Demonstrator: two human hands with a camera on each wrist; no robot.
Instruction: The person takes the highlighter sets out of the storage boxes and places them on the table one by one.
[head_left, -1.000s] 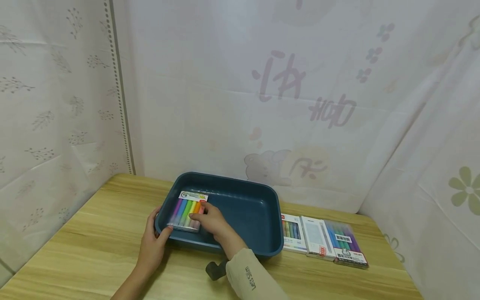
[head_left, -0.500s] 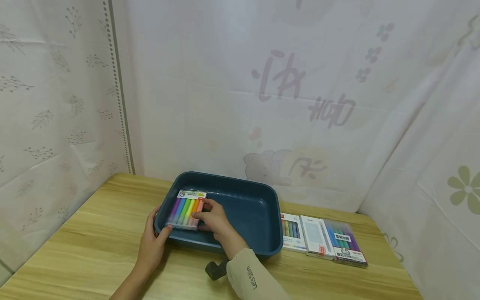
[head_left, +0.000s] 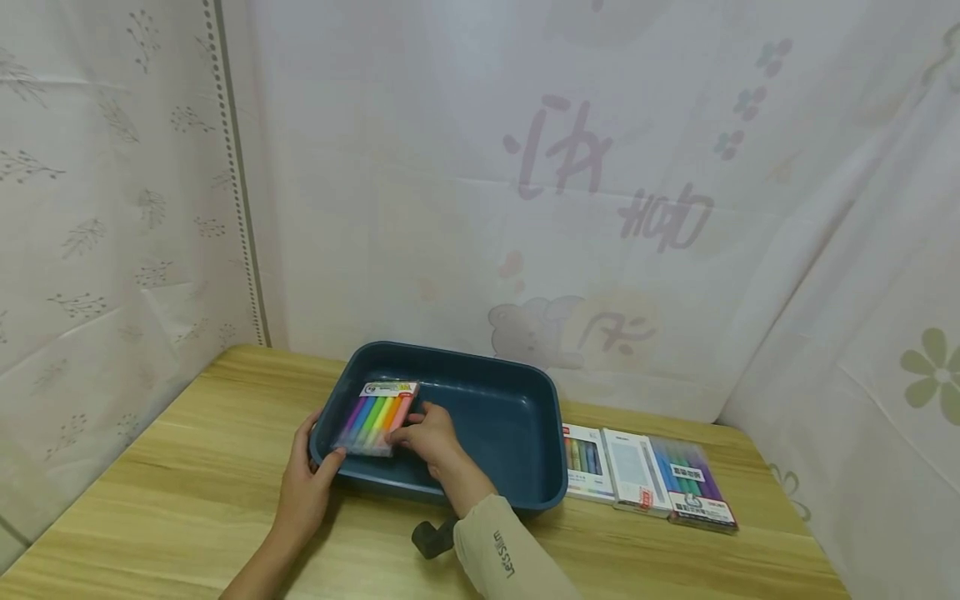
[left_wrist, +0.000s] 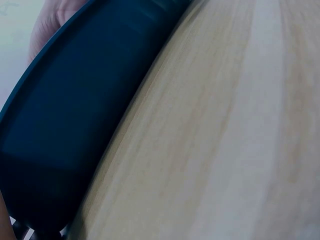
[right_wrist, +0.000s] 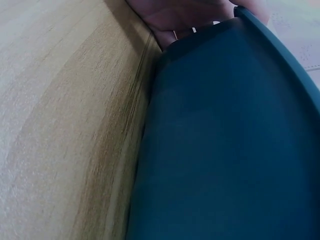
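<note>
A dark blue rectangular tray (head_left: 495,433) stands on the wooden table. In its left part lies a clear pack of highlighters (head_left: 372,421), a row of purple through pink pens under a white label. My left hand (head_left: 306,479) grips the tray's near left corner, thumb over the rim close to the pack's lower corner. My right hand (head_left: 435,437) reaches over the near rim and pinches the pack's right edge, thumb toward its lower end. The undersides of those fingers are hidden. Both wrist views mostly show the tray's outer wall (left_wrist: 95,95), with a hand (right_wrist: 192,15) at the rim.
Right of the tray lie a white box of coloured pens (head_left: 587,471), partly hidden by the tray, a white box with a pale window (head_left: 633,467) and a clear pack of blue, green and purple pens (head_left: 690,483). A black device (head_left: 432,540) sits by my right wrist. White curtains surround the table.
The pack has turned slightly, its label end shifting right. My right fingers have slid from its upper right side to lower along its edge. The left hand and tray have stayed put.
</note>
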